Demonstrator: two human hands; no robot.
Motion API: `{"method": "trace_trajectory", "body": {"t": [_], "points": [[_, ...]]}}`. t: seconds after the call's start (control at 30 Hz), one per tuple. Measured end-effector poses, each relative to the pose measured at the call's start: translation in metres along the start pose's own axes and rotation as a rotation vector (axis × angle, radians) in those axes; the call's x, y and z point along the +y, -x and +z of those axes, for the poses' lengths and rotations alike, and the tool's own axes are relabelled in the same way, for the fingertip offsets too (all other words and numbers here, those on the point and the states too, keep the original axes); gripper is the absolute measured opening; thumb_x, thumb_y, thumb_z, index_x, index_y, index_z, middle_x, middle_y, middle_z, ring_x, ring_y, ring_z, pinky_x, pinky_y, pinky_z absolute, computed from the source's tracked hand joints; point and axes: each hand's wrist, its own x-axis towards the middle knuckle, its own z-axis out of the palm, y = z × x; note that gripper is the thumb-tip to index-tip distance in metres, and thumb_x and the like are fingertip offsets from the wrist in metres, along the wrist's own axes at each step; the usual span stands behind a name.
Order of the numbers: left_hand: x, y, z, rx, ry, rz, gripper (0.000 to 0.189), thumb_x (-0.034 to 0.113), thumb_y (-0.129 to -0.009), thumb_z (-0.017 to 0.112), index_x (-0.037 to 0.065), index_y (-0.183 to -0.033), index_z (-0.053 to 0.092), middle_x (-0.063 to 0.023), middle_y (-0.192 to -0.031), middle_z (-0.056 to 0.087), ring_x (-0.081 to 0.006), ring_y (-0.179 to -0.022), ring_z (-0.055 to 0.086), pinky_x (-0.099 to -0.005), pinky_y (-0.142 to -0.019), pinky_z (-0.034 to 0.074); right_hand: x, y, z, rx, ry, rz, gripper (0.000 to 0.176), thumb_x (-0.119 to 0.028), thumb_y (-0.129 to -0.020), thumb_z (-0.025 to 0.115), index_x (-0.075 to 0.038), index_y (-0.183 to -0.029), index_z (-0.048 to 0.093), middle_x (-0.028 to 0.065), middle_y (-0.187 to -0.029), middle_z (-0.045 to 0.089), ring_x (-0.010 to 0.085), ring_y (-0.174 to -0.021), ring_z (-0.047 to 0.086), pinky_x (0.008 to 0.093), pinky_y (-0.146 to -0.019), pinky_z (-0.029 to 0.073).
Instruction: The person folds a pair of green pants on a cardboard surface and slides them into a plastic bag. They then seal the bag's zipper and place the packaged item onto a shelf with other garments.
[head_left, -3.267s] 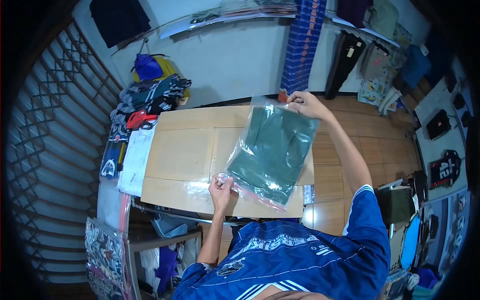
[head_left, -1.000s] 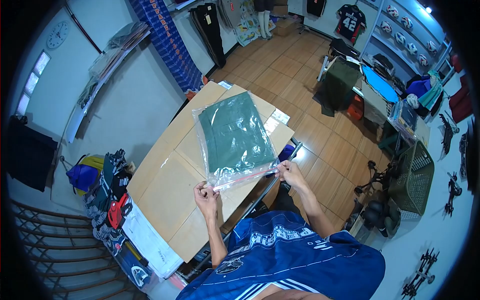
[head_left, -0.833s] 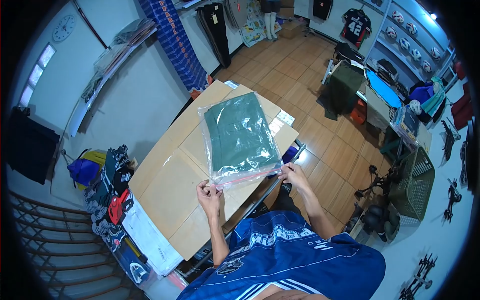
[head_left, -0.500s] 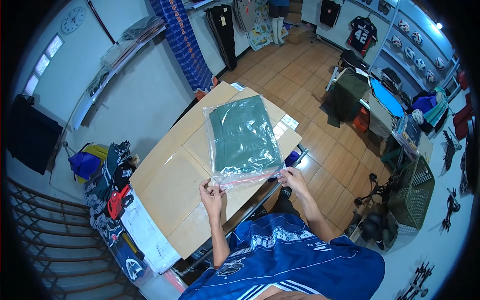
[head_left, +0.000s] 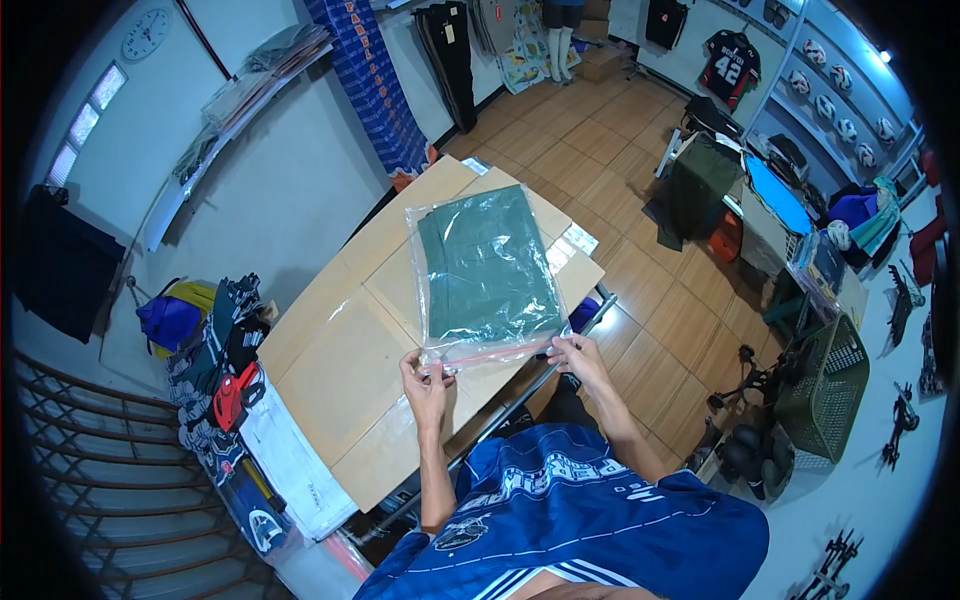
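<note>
Now the clear bag (head_left: pixel 490 275) lies flat on the cardboard top (head_left: pixel 330 360). Before, it hung tilted in the air with the right hand (head_left: pixel 576 357) at its far end. Both hands are at the near edge. The left hand (head_left: pixel 428 378) pinches the left end of the pink strip (head_left: pixel 490 353). The right hand pinches the right end. A folded green cloth (head_left: pixel 485 255) sits inside the bag. A pile of clothes (head_left: pixel 225 350) lies at the left.

You're pinching a glossy, crinkled clear plastic bag (head_left: pixel 487 275) of matt green cloth (head_left: pixel 485 262), lying on smooth, dull brown cardboard (head_left: pixel 340 360).
</note>
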Motion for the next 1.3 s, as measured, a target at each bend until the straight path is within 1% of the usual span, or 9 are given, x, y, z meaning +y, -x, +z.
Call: {"method": "trace_trajectory", "body": {"t": [0.07, 0.27, 0.47, 0.57, 0.67, 0.73, 0.87, 1.17, 1.3], "points": [[-0.001, -0.001, 0.002, -0.005, -0.024, 0.023, 0.041, 0.008, -0.102, 0.066, 0.001, -0.135, 0.043, -0.0133, -0.093, 0.07, -0.0163, -0.078, 0.071, -0.029, -0.065, 0.061, 0.005, -0.002, 0.003, 0.005, -0.019, -0.009, 0.027, -0.028, -0.104, 0.065, -0.002, -0.108, 0.069, 0.0085, -0.095, 0.075, 0.0156, -0.082, 0.072, 0.0281, -0.067, 0.055], [-0.005, -0.001, -0.001, -0.015, -0.045, 0.04, 0.038, 0.008, -0.101, 0.066, 0.001, -0.133, 0.046, -0.0137, -0.096, 0.07, -0.0143, -0.076, 0.071, -0.0265, -0.065, 0.059, 0.017, -0.01, -0.001, -0.014, 0.026, -0.147, 0.027, -0.027, -0.104, 0.066, 0.0, -0.108, 0.07, 0.0083, -0.095, 0.075, 0.0149, -0.08, 0.071, 0.0276, -0.066, 0.055], [-0.001, 0.001, 0.005, 0.013, -0.012, 0.057, 0.037, 0.008, -0.102, 0.065, 0.001, -0.133, 0.047, -0.0144, -0.099, 0.07, -0.0148, -0.078, 0.071, -0.0272, -0.066, 0.062, 0.006, -0.002, 0.001, 0.011, -0.081, 0.019, 0.031, -0.03, -0.102, 0.069, -0.001, -0.112, 0.07, 0.0101, -0.099, 0.076, 0.0167, -0.081, 0.073, 0.028, -0.066, 0.056], [0.003, 0.004, 0.01, 0.009, 0.008, 0.05, 0.038, 0.008, -0.102, 0.065, 0.001, -0.135, 0.047, -0.0159, -0.102, 0.07, -0.0153, -0.079, 0.071, -0.0274, -0.066, 0.062, 0.002, 0.004, 0.009, 0.038, -0.118, 0.038, 0.033, -0.032, -0.101, 0.071, 0.0, -0.111, 0.07, 0.0108, -0.1, 0.077, 0.0174, -0.081, 0.074, 0.0281, -0.067, 0.057], [0.003, 0.007, 0.014, 0.004, -0.028, 0.063, 0.038, 0.008, -0.102, 0.064, 0.001, -0.136, 0.049, -0.0162, -0.102, 0.069, -0.0153, -0.077, 0.071, -0.0269, -0.064, 0.061, 0.004, 0.003, 0.014, 0.03, -0.137, 0.036, 0.032, -0.03, -0.102, 0.069, 0.001, -0.11, 0.07, 0.0106, -0.098, 0.077, 0.0164, -0.079, 0.073, 0.028, -0.066, 0.057], [0.003, 0.007, 0.015, 0.002, -0.084, 0.097, 0.037, 0.007, -0.103, 0.064, 0.001, -0.136, 0.05, -0.0153, -0.101, 0.069, -0.015, -0.075, 0.071, -0.0264, -0.063, 0.061, 0.014, -0.003, 0.014, 0.026, -0.095, -0.036, 0.03, -0.028, -0.102, 0.069, 0.001, -0.108, 0.07, 0.01, -0.095, 0.076, 0.0155, -0.077, 0.072, 0.0279, -0.066, 0.056], [0.001, 0.006, 0.013, -0.018, -0.019, 0.052, 0.034, 0.008, -0.103, 0.064, 0.0, -0.134, 0.052, -0.0125, -0.097, 0.068, -0.0142, -0.073, 0.071, -0.0257, -0.063, 0.06, 0.02, -0.01, 0.011, 0.005, 0.017, -0.159, 0.027, -0.025, -0.103, 0.067, 0.002, -0.103, 0.071, 0.0089, -0.09, 0.075, 0.0141, -0.074, 0.07, 0.0278, -0.065, 0.056], [0.011, 0.012, 0.025, -0.009, 0.011, 0.04, 0.036, 0.009, -0.103, 0.064, 0.002, -0.136, 0.052, -0.0106, -0.094, 0.068, -0.0155, -0.075, 0.071, -0.027, -0.063, 0.062, 0.001, -0.002, 0.019, 0.022, 0.02, -0.059, 0.03, -0.026, -0.104, 0.064, 0.002, -0.098, 0.073, 0.009, -0.088, 0.075, 0.0143, -0.074, 0.07, 0.0273, -0.063, 0.054], [0.011, 0.014, 0.03, -0.027, -0.009, 0.057, 0.035, 0.01, -0.103, 0.065, 0.001, -0.135, 0.053, -0.0102, -0.094, 0.067, -0.015, -0.075, 0.071, -0.027, -0.064, 0.062, 0.01, -0.006, 0.022, -0.006, 0.034, -0.083, 0.031, -0.03, -0.103, 0.068, 0.0, -0.102, 0.072, 0.0078, -0.088, 0.075, 0.0137, -0.072, 0.07, 0.0263, -0.061, 0.054]]}}
